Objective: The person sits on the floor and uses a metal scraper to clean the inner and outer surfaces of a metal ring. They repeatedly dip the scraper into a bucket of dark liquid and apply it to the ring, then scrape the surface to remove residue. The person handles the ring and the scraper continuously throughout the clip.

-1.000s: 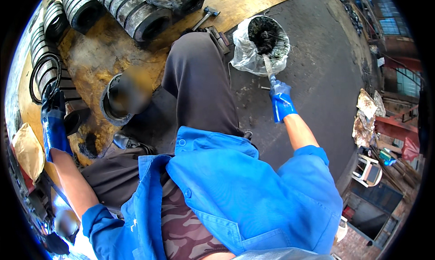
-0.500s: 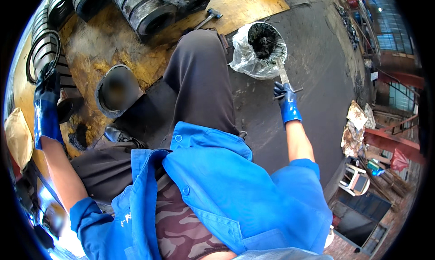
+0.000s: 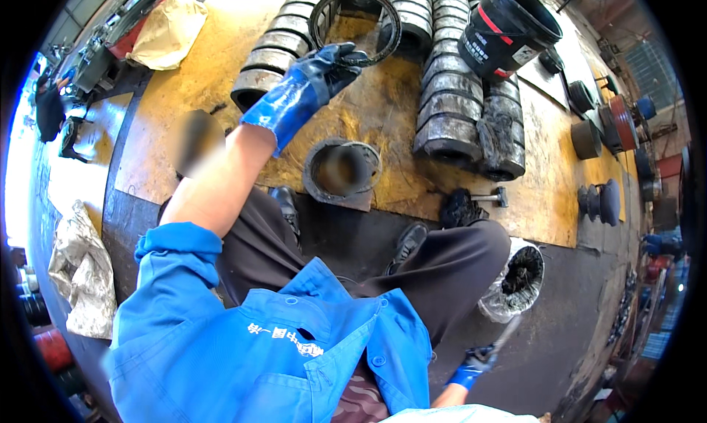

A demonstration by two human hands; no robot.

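Observation:
My left hand, in a blue rubber glove with dark fingers, grips the lower edge of a thin black ring. The ring is raised over the wooden boards, in front of the rows of metal rings. Low on the right, my gloved right hand is closed round a flat, pale blade-like tool. Its tip points to a plastic-lined bucket with thick black paste inside; I cannot tell whether they touch. Between my feet and the left hand sits a grey flanged cylinder.
Rows of thick metal rings lie across the yellowed boards. A black bucket stands at the far right of them. Near my right knee lies a hammer. A paper bag and a dirty white sack are at left.
My view has swung left, so the scene sits farther right and lower. My left hand still holds the black ring, now in front of me. The blade stays in my right hand near the lined bucket.

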